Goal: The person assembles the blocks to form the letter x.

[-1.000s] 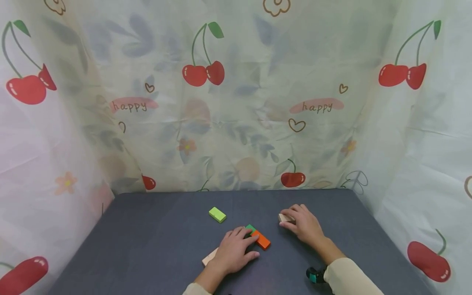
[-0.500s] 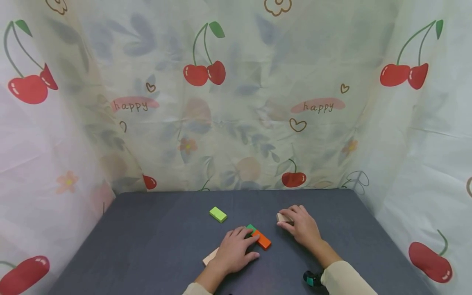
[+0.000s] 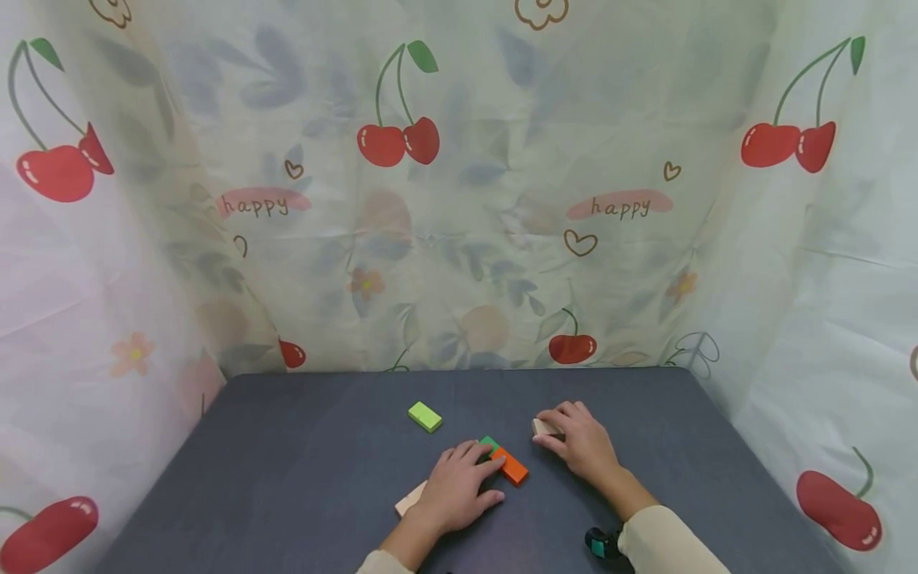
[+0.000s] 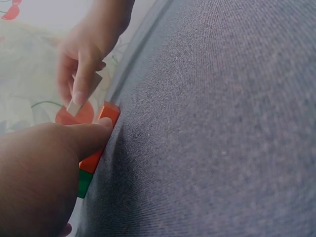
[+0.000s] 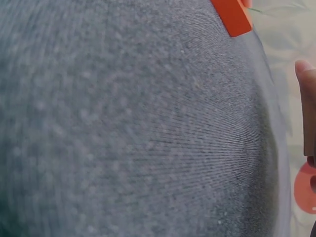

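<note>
My left hand [image 3: 455, 490] rests with spread, fairly straight fingers over a green block [image 3: 490, 442] and an orange block [image 3: 513, 469], which lie end to end in one line. In the left wrist view a fingertip lies against the orange block [image 4: 109, 112], with the green block [image 4: 85, 183] below. Off to the right, my right hand [image 3: 584, 446] pinches a plain wooden block [image 3: 545, 428] between thumb and fingers, apart from the coloured pair. That wooden block [image 5: 308, 118] shows at the right edge of the right wrist view. Another plain wooden block [image 3: 409, 500] is partly covered by my left wrist.
A lime-green block [image 3: 425, 417] lies alone farther back on the dark cloth-covered table [image 3: 287, 478]. Printed curtains [image 3: 459, 239] hang behind the table and along both sides. A black strap device [image 3: 602, 544] sits at my right wrist.
My right hand has moved slightly left with the wooden block, nearer the orange and green blocks. The left hand and the other blocks stay in place.
</note>
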`<state>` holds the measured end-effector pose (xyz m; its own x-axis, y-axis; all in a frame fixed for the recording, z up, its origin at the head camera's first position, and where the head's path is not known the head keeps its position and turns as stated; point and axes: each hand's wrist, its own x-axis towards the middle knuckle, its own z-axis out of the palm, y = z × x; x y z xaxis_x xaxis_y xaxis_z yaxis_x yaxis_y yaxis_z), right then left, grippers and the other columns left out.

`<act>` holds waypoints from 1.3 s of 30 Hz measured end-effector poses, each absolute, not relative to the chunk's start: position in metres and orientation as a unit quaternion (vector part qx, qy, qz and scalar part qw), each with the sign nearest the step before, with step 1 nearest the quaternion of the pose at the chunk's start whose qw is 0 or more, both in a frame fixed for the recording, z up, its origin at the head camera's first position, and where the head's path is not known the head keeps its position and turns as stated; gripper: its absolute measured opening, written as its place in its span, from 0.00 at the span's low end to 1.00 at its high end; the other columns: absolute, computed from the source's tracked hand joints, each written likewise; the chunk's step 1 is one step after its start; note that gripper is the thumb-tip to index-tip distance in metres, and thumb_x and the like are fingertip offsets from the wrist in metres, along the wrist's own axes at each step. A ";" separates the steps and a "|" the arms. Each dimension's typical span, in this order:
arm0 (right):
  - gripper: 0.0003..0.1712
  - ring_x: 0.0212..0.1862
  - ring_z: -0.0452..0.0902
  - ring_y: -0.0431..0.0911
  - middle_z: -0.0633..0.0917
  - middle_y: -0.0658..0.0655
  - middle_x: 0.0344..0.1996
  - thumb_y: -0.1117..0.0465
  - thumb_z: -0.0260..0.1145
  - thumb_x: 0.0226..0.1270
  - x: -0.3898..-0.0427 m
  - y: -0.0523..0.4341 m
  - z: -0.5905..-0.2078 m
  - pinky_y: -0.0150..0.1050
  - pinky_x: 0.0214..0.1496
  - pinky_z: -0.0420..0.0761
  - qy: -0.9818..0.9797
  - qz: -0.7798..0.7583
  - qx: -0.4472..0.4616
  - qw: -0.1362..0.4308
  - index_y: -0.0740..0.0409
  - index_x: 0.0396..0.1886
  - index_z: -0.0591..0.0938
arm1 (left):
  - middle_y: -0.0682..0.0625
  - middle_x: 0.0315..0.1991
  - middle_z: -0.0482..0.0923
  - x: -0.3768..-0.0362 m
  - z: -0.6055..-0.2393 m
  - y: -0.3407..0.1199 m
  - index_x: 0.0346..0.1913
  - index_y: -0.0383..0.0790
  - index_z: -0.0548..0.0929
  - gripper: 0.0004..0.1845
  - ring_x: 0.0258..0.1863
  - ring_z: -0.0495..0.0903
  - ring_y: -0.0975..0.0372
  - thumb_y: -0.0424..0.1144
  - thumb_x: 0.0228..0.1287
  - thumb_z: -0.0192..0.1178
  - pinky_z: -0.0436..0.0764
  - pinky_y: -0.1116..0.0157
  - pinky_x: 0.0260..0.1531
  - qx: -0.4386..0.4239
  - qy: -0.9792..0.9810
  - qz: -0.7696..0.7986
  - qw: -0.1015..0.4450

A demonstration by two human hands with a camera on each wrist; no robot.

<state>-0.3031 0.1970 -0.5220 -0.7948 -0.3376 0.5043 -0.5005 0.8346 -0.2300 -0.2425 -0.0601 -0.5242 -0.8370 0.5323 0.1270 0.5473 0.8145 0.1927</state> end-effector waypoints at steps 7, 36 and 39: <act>0.19 0.37 0.69 0.43 0.79 0.46 0.35 0.43 0.75 0.53 -0.304 0.193 -0.525 0.40 0.35 0.73 -0.932 0.174 0.229 0.220 0.43 0.43 0.87 | 0.55 0.67 0.67 -0.242 -0.523 -0.059 0.66 0.61 0.75 0.27 0.67 0.63 0.55 0.61 0.65 0.58 0.66 0.48 0.61 -0.283 -0.952 -0.110 0.035; 0.18 0.32 0.64 0.41 0.74 0.44 0.29 0.41 0.74 0.53 -0.312 0.183 -0.532 0.37 0.30 0.69 -0.939 0.155 0.232 0.200 0.43 0.39 0.87 | 0.54 0.67 0.67 -0.241 -0.524 -0.059 0.66 0.60 0.76 0.27 0.67 0.63 0.55 0.59 0.65 0.60 0.66 0.48 0.60 -0.282 -0.953 -0.104 0.044; 0.18 0.32 0.65 0.42 0.74 0.44 0.30 0.41 0.74 0.53 -0.312 0.180 -0.531 0.38 0.31 0.70 -0.940 0.156 0.232 0.193 0.44 0.39 0.86 | 0.55 0.67 0.67 -0.241 -0.525 -0.060 0.66 0.60 0.76 0.27 0.67 0.63 0.55 0.59 0.65 0.60 0.67 0.48 0.60 -0.283 -0.952 -0.104 0.047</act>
<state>-0.3121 0.1805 -0.5310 -0.8173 -0.3763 0.4364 -0.4972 0.8433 -0.2041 -0.2414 -0.0597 -0.5246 -0.8359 0.5287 0.1474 0.5481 0.8186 0.1717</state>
